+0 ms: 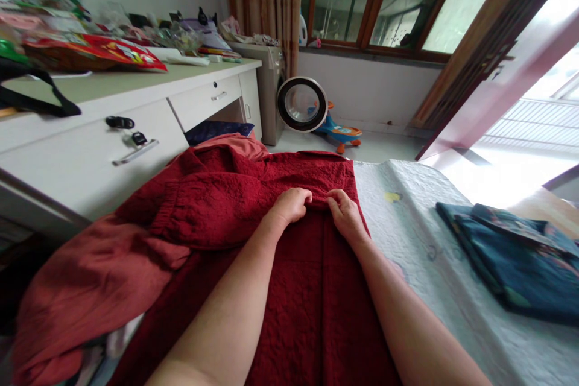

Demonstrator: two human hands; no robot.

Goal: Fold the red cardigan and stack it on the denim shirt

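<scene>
A dark red quilted garment (pixel 253 205) lies spread on the bed in front of me. My left hand (pixel 292 204) is closed in a fist on a fold of that red cloth. Right beside it, my right hand (pixel 344 212) pinches the same fold, fingers curled over the fabric edge. The two hands nearly touch at the garment's middle seam. A lighter red cloth (pixel 99 277) is bunched at the left, partly under the dark red garment.
A pale quilted bedspread (pixel 420 235) covers the bed; folded blue patterned fabric (pixel 520 259) lies at its right. A white desk (pixel 149 114) with drawers and clutter stands left. A round fan (pixel 302 104) and toy scooter (pixel 339 132) sit on the floor beyond.
</scene>
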